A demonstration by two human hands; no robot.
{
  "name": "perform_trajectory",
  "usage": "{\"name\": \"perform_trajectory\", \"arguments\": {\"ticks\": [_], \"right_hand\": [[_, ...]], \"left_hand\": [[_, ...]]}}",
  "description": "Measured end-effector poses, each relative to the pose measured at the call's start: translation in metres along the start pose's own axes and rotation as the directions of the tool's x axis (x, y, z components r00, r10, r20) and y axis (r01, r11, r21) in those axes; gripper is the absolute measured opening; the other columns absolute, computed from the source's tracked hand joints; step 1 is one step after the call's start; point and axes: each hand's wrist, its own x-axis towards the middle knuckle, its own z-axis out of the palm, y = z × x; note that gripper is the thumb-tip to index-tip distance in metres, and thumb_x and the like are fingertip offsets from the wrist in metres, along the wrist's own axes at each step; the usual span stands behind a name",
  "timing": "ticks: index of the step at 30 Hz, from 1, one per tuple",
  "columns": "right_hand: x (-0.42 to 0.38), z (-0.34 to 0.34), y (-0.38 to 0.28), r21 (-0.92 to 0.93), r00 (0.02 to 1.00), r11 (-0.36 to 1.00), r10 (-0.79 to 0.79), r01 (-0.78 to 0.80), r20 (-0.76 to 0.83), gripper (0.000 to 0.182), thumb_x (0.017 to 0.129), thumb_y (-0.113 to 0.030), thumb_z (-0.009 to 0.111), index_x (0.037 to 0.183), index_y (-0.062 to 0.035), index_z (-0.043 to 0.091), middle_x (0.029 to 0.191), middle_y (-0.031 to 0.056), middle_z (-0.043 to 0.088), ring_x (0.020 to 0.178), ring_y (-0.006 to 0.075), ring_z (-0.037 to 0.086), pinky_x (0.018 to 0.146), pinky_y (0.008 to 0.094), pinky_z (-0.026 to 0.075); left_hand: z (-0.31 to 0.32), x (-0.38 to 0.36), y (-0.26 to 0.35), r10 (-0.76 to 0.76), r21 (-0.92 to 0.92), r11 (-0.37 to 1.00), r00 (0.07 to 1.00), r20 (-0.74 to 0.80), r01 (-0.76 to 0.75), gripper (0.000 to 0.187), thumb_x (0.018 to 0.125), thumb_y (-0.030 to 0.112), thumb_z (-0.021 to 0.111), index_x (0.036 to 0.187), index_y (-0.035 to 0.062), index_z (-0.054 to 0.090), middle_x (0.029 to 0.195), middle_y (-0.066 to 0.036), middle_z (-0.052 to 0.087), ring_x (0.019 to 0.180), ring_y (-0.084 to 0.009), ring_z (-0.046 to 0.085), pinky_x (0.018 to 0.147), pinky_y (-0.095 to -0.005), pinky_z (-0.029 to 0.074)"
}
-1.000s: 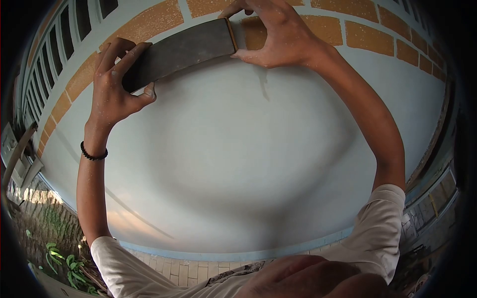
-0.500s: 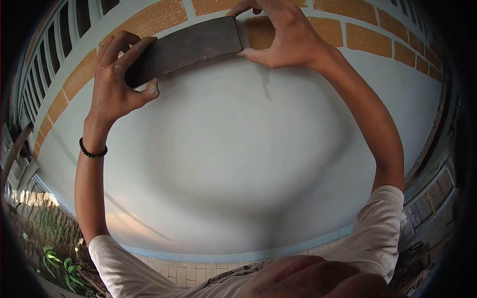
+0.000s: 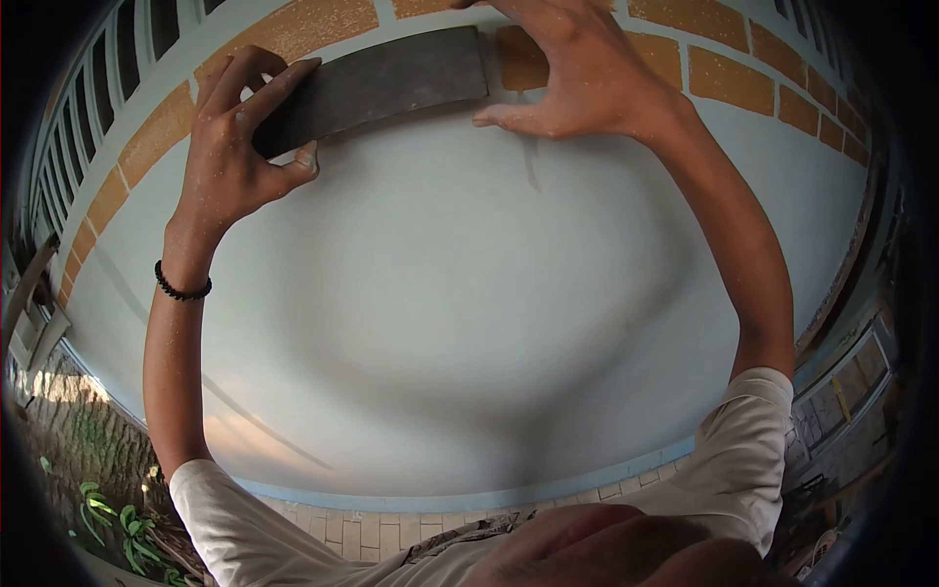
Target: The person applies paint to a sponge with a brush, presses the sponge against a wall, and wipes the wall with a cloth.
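Observation:
A dark grey rectangular slab (image 3: 391, 83) lies against the pale wall (image 3: 469, 293), over the band of orange brick shapes (image 3: 729, 78). My left hand (image 3: 230, 147) grips the slab's left end, fingers over the top and thumb below. Near its right end, my right hand (image 3: 587, 78) is spread, with a small gap between the thumb and the slab's lower right corner. The right hand's fingertips are partly cut off at the top of the view. An orange brick shape shows between the slab and the right palm.
White vertical bars (image 3: 88, 108) stand at the upper left. A tree trunk (image 3: 78, 430) and green leaves (image 3: 137, 538) are at the lower left. Brick-pattern paving (image 3: 362, 533) runs below the wall. A framed panel (image 3: 846, 391) stands at the right.
My right thumb and fingers have come away from the slab's right end, and that hand has opened wider. The slab and my left hand appear slightly higher and further right in the view.

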Motion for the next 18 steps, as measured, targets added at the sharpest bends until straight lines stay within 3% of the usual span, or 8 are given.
{"name": "perform_trajectory", "arguments": {"ticks": [5, 8, 14, 17, 18], "right_hand": [[0.012, 0.014, -0.021, -0.103, 0.96, 0.956, -0.278, 0.273, -0.041, 0.056, 0.069, -0.024, 0.09, 0.12, -0.0106, 0.07, 0.121, 0.0134, 0.062, 0.119, 0.0327, 0.055, 0.1, 0.0482, 0.046], [0.02, 0.026, -0.023, -0.087, 0.974, 0.971, -0.225, 0.223, -0.011, 0.041, 0.072, -0.021, 0.089, 0.109, -0.0086, 0.075, 0.121, 0.0136, 0.064, 0.114, 0.0311, 0.058, 0.095, 0.0463, 0.049], [0.025, 0.029, -0.025, -0.046, 0.987, 0.987, -0.159, 0.157, -0.033, 0.034, 0.068, -0.013, 0.091, 0.098, -0.0057, 0.077, 0.117, 0.0149, 0.067, 0.107, 0.0309, 0.063, 0.087, 0.0427, 0.053], [0.026, 0.03, -0.027, -0.07, 0.988, 0.986, -0.154, 0.153, -0.002, 0.04, 0.066, -0.014, 0.092, 0.102, -0.0059, 0.077, 0.117, 0.0164, 0.068, 0.103, 0.0305, 0.065, 0.084, 0.0416, 0.054], [0.025, 0.033, -0.027, -0.101, 0.987, 0.982, -0.162, 0.159, -0.021, 0.041, 0.067, -0.012, 0.092, 0.105, -0.0075, 0.077, 0.121, 0.0133, 0.068, 0.106, 0.0288, 0.065, 0.085, 0.0399, 0.055]], "left_hand": [[0.0, -0.005, -0.004, 0.04, -0.006, 0.999, 0.999, -0.017, -0.04, 0.072, 0.058, 0.016, 0.08, 0.13, 0.0121, 0.073, 0.113, -0.007, 0.06, 0.099, -0.0246, 0.058, 0.09, -0.0393, 0.053], [0.003, -0.008, -0.007, 0.023, -0.007, 1.0, 1.0, -0.013, -0.023, 0.073, 0.059, 0.017, 0.08, 0.131, 0.0139, 0.072, 0.113, -0.006, 0.06, 0.099, -0.0232, 0.058, 0.092, -0.0391, 0.055], [0.001, -0.011, -0.006, 0.024, -0.027, 0.999, 0.999, -0.043, -0.026, 0.073, 0.061, 0.015, 0.081, 0.133, 0.0154, 0.072, 0.114, -0.003, 0.061, 0.099, -0.0206, 0.059, 0.095, -0.038, 0.053], [0.002, -0.015, -0.002, 0.032, -0.057, 0.998, 0.994, -0.106, -0.038, 0.073, 0.064, 0.014, 0.083, 0.135, 0.0161, 0.07, 0.116, -0.003, 0.063, 0.1, -0.0211, 0.059, 0.096, -0.0381, 0.052], [0.002, -0.018, -0.001, 0.03, -0.066, 0.997, 0.991, -0.132, -0.039, 0.073, 0.065, 0.014, 0.084, 0.136, 0.0163, 0.069, 0.117, -0.003, 0.063, 0.1, -0.0213, 0.059, 0.097, -0.0382, 0.052]]}}
